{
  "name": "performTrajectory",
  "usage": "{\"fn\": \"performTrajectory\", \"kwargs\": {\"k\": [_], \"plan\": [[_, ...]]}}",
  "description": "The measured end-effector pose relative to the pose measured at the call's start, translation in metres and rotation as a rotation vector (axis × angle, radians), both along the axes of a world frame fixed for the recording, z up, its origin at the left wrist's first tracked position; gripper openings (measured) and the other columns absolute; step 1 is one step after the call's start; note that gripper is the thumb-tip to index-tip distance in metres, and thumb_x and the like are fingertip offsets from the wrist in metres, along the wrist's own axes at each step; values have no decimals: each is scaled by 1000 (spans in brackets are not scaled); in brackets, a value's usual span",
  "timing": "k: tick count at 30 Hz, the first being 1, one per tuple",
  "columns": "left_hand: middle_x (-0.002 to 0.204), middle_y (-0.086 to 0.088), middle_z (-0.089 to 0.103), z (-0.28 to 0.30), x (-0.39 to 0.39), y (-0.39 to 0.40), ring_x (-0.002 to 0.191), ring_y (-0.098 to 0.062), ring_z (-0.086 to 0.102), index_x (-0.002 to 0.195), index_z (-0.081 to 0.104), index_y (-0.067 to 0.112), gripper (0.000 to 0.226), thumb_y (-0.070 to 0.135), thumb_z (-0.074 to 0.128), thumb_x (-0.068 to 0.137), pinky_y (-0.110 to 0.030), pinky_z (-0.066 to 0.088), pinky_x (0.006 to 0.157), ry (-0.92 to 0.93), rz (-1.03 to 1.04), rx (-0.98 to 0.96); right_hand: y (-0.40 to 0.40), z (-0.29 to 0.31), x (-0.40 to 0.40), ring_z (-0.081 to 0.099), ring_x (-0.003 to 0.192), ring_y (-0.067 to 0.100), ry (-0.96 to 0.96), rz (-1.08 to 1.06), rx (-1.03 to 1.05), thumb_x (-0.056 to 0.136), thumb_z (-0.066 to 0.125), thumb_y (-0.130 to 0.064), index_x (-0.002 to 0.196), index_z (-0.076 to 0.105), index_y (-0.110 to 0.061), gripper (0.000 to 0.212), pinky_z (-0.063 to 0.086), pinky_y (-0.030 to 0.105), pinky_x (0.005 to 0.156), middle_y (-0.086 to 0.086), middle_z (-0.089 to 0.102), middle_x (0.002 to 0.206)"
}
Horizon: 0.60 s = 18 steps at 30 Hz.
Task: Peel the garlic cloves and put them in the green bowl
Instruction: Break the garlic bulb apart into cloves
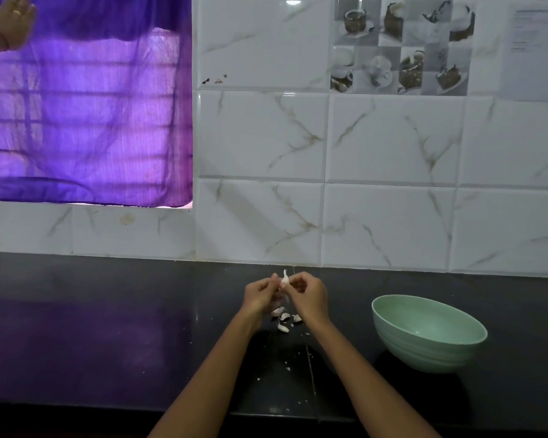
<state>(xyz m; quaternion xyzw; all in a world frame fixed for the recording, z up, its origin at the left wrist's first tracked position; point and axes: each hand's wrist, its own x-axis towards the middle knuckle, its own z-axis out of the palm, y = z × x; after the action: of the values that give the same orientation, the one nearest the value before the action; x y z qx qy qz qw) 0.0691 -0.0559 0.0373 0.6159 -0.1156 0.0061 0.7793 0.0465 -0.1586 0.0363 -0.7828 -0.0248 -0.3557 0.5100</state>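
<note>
Over dark counter [108, 343], both hands [283, 294] seemingly pinch garlic clove [285, 279].

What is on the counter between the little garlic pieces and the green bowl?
Nothing much. In the head view, the right hand's forearm crosses above that stretch; otherwise bare dark counter separates the garlic pieces from the green bowl.

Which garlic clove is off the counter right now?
The garlic clove pinched between the left hand and right hand; the other cloves lie on the counter below.
</note>
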Motion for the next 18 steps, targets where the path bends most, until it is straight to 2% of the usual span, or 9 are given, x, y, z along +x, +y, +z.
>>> {"fn": "performTrajectory", "kwargs": {"k": [3, 8, 11, 15, 18], "plan": [[65, -5, 61, -3, 1, 2, 63, -14, 52, 71, 67, 10, 24, 21, 59, 91, -23, 43, 57, -123, 99, 110, 0, -1, -4, 57, 56, -2, -49, -4, -25, 75, 75, -9, 76, 69, -4, 8, 43, 7, 56, -2, 65, 67], [60, 1, 67, -1, -1, 2, 63, -12, 61, 71, 68, 10, 17, 5, 63, 86, -17, 52, 59, -144, 108, 57, -4, -1, -2, 58, 59, -7, -74, 12, -127, 76, 74, -6, 74, 71, -6, 3, 42, 7, 54, -3, 64, 63], [65, -4, 67, 0, -1, 3, 64, -11, 63, 75, 68, 7, 16, 10, 60, 89, -16, 53, 57, -110, 99, 39, -3, -1, 1, 59, 59, 1, -106, 4, -176, 76, 73, -4, 76, 72, -6, 2, 44, 10, 57, 3, 69, 69], [66, -7, 68, 1, 1, 2, 62, -11, 66, 73, 68, 5, 18, 10, 62, 88, -17, 55, 55, -22, 63, -51, -2, -3, 4, 61, 70, 19, -135, -45, -248, 76, 71, -6, 80, 72, -8, 4, 49, 31, 69, 5, 69, 74], [68, -12, 67, 1, -1, 2, 57, -12, 66, 72, 67, 2, 14, 6, 64, 86, -18, 55, 54, 4, 73, -101, 1, -7, 1, 60, 79, 22, -143, -73, -293, 80, 66, -8, 91, 68, -9, 11, 50, 34, 72, 6, 66, 80]]}}
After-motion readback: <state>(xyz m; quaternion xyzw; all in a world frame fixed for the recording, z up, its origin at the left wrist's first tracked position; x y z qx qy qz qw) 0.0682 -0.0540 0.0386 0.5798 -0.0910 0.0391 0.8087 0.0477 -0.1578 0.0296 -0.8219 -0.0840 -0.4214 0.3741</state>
